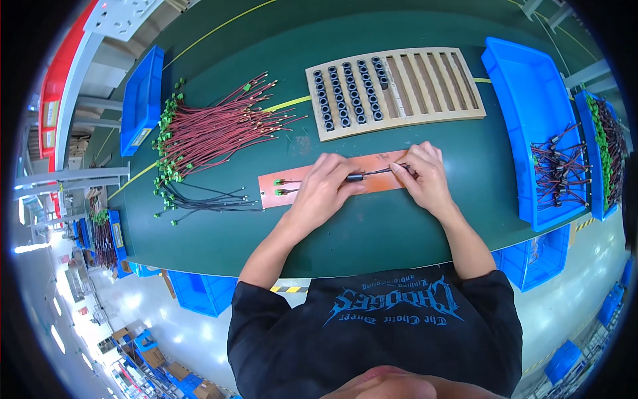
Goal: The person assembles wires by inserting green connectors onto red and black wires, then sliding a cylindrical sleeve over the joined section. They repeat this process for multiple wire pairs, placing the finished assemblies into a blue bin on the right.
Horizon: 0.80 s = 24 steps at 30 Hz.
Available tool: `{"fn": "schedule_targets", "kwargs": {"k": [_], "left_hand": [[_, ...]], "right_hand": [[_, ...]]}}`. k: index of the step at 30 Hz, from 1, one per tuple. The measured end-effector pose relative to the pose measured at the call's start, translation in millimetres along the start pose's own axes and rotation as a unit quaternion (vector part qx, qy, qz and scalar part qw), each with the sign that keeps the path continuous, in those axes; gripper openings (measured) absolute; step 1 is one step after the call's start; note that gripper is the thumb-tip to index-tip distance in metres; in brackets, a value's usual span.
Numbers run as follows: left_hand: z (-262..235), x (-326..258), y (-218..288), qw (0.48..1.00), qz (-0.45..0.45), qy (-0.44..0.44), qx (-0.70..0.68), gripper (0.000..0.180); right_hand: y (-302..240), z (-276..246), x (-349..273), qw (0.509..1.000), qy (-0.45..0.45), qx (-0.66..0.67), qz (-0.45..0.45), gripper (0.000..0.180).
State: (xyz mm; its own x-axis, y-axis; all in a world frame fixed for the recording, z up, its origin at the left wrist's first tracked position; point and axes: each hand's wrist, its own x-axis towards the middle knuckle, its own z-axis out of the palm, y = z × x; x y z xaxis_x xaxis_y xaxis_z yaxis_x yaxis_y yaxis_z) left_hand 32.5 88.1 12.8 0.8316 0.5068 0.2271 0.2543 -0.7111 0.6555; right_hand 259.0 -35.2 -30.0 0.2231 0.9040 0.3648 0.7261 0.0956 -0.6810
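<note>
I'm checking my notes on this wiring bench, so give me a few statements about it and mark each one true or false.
1. The left hand holds a small black ring on the wires. True.
2. The right hand rests in the blue bin. False: it pinches the wires just right of the ring, over the copper-coloured board.
3. The wooden slatted tray is full of black rings. False: only its left rows hold rings; the right slots are bare.
4. A bundle of red wires with green connectors lies left of the tray. True.
5. The blue bin at the right holds finished wire pieces. True.
</note>
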Motion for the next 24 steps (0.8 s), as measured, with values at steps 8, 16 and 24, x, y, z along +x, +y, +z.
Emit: {"fn": "schedule_targets", "kwargs": {"k": [8, 16, 24], "left_hand": [[5, 0, -6, 1.0, 0.005, -0.009, 0.006, 0.021], [12, -8, -15, 0.999, -0.018, 0.015, -0.023, 0.023], [-17, 36, -15, 0.987, -0.01, -0.085, -0.138, 0.027]], "right_hand": [[0, 1, -1, 1.0, 0.008, 0.008, 0.027, 0.015], [-1, 1, 0, 0.999, 0.024, 0.026, 0.037, 0.015], [1, -2, 2, 0.998, 0.014, 0.02, 0.058, 0.011]]}}
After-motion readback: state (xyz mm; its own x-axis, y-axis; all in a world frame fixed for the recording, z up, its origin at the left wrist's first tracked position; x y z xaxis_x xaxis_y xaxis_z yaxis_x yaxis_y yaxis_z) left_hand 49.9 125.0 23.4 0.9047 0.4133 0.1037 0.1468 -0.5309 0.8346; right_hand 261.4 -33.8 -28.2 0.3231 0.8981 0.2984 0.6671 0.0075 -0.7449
